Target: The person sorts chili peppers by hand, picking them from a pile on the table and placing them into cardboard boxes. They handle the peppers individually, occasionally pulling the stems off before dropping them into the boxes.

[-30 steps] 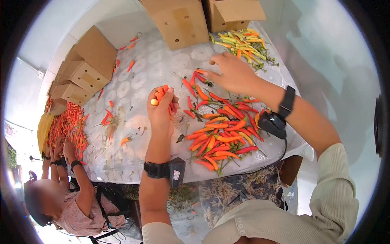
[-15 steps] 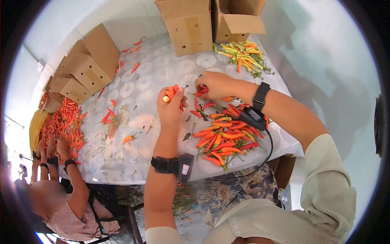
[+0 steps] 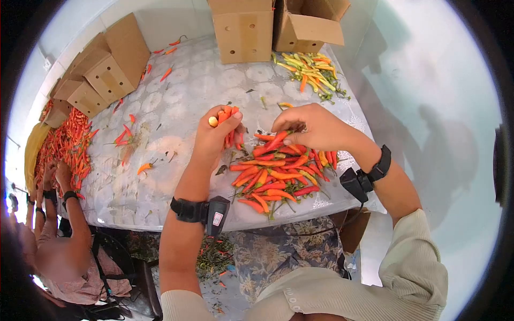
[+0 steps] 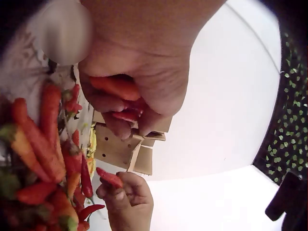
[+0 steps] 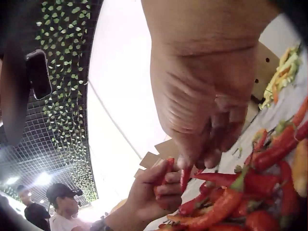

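Note:
My left hand (image 3: 214, 136) is raised above the table and grips a bunch of red and orange chilies (image 3: 225, 116); the left wrist view shows them inside the curled fingers (image 4: 118, 94). Just to its right, my right hand (image 3: 310, 127) pinches a single red chili (image 3: 274, 142) over the pile of red and orange chilies (image 3: 278, 176) at the near table edge. That pinched red chili (image 4: 109, 177) also shows in the left wrist view. In the right wrist view, the right hand's fingertips (image 5: 202, 161) hang above the pile (image 5: 250, 192), close to the left hand (image 5: 154, 192).
A heap of yellow-green chilies (image 3: 310, 67) lies at the far right, beside two cardboard boxes (image 3: 243, 29). More boxes (image 3: 107, 69) line the far left. Another person's hands (image 3: 53, 182) work a red chili heap (image 3: 64, 144). Loose chilies (image 3: 128, 134) dot the patterned tablecloth (image 3: 182, 91).
My right hand drew back from the far side of the table to the near pile and now pinches a red chili. The left hand kept its bunch.

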The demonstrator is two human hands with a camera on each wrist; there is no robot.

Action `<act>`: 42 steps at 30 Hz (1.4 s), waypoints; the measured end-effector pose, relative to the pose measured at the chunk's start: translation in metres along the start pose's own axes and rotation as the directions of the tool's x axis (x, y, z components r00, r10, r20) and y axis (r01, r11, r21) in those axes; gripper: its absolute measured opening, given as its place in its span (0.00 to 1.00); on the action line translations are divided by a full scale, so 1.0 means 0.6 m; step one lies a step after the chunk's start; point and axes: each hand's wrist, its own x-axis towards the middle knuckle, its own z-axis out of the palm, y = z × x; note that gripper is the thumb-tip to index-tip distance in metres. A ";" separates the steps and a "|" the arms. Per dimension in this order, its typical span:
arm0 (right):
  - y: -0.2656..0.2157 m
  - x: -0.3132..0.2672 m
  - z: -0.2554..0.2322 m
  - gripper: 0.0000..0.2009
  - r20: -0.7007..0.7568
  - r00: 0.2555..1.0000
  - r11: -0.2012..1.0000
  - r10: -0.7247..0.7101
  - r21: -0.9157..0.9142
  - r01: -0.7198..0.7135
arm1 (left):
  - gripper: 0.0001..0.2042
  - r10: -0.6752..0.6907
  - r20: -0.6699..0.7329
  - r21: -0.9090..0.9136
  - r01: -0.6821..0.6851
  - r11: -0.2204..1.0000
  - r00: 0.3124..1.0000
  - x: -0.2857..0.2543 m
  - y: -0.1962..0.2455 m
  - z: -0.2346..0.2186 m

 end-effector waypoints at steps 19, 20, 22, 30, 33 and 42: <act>0.046 -0.002 0.053 0.05 -0.510 0.846 0.972 -0.159 0.068 0.223 | 0.12 -0.098 0.179 0.216 0.058 0.975 0.979 -0.012 -0.006 0.043; 0.047 -0.001 0.056 0.05 -0.535 0.824 0.969 -0.186 0.038 0.244 | 0.12 -0.026 0.199 0.286 -0.032 0.958 0.980 -0.012 -0.010 0.044; 0.046 0.001 0.059 0.05 -0.578 0.778 0.959 -0.245 -0.028 0.281 | 0.12 -0.030 0.209 0.305 -0.036 0.952 0.978 -0.011 -0.010 0.042; 0.032 -0.003 0.059 0.05 -0.569 0.802 0.970 -0.180 0.034 0.241 | 0.13 -0.250 0.193 0.035 0.248 0.968 0.949 -0.014 0.011 0.041; 0.037 -0.002 0.060 0.05 -0.555 0.799 0.962 -0.233 -0.010 0.274 | 0.14 -0.209 0.222 0.133 0.182 0.974 0.952 -0.015 0.002 0.040; 0.025 -0.011 0.052 0.07 -0.392 0.920 0.940 0.004 0.316 0.131 | 0.13 -0.187 0.283 0.145 0.151 0.978 0.941 -0.016 0.001 0.039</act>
